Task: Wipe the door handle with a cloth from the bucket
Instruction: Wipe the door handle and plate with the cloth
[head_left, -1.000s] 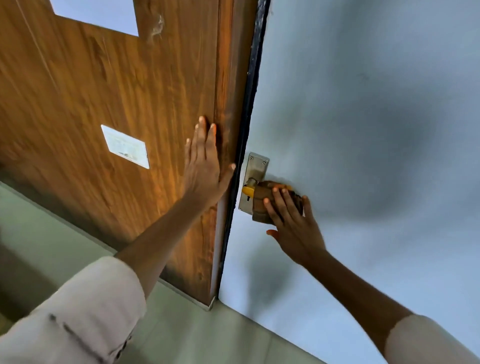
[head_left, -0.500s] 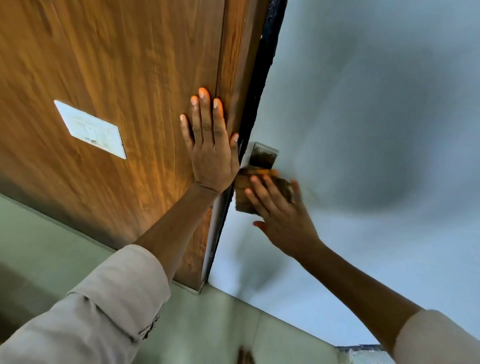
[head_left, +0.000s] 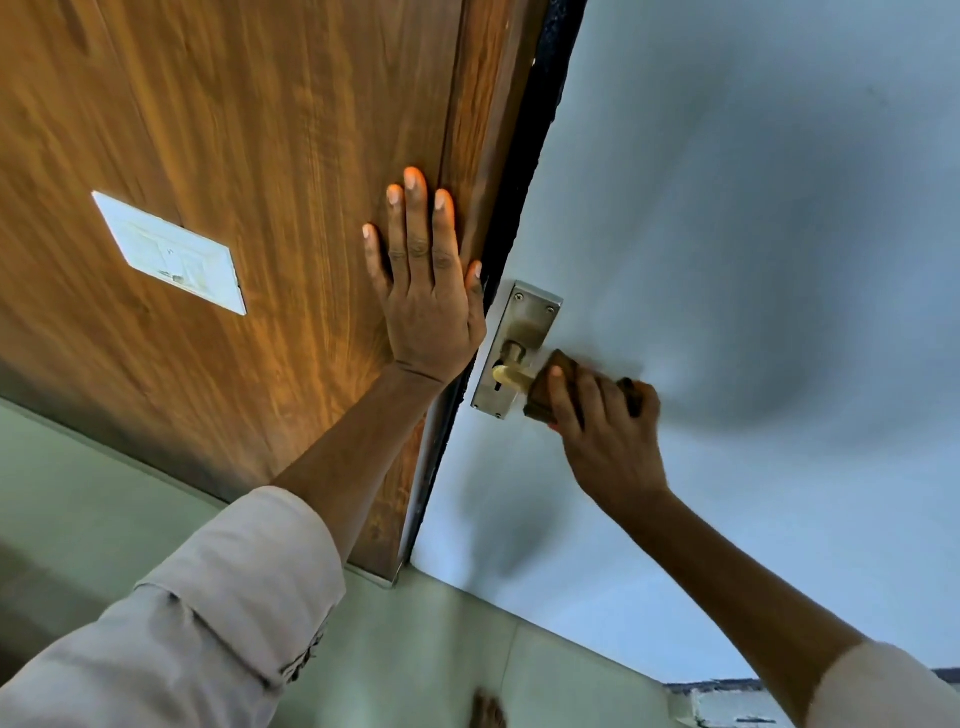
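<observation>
A brass door handle sticks out of a steel backplate on the pale grey door. My right hand wraps a brown cloth around the lever's outer end, hiding that part of the handle. Only the lever's neck and inner end show. My left hand lies flat with fingers spread on the wooden panel just left of the door's edge, holding nothing. The bucket is out of sight.
A white switch plate is set in the wooden panel at left. A dark rubber strip runs between panel and door. Pale green floor lies below, with a foot at the bottom edge.
My right hand has slid the cloth outward along the lever, uncovering the backplate and the lever's neck. My left hand stays flat on the wood. The camera has shifted slightly.
</observation>
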